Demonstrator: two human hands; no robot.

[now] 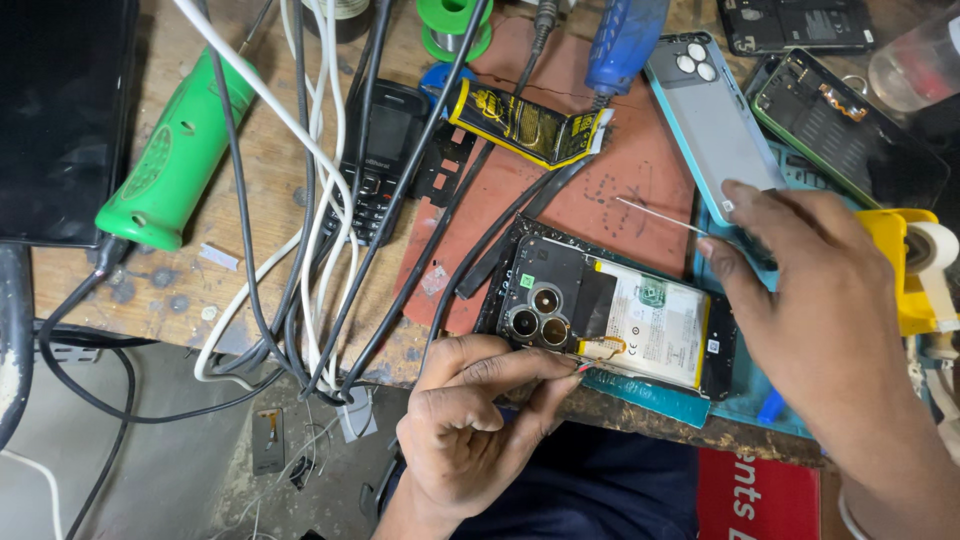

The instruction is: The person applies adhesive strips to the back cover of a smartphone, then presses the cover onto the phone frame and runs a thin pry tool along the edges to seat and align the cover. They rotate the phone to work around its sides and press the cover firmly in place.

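Observation:
An opened smartphone (640, 320) lies face down on a brown mat, its white battery and three camera lenses exposed. My left hand (470, 420) is at the phone's near edge, fingers pinched on thin red and black wire tips (582, 368) touching the phone by a small orange flex part. My right hand (810, 290) hovers over the phone's right end, thumb and forefinger pinched on a thin metal needle (655, 214) that points left above the mat.
A tangle of black and white cables (320, 200) crosses the wooden bench. Around it lie a green tool handle (175, 150), a black keypad phone (385, 150), a yellow glue tube (525, 125), a light blue phone back cover (710, 120), another opened phone (850, 130) and a yellow tape dispenser (915, 270).

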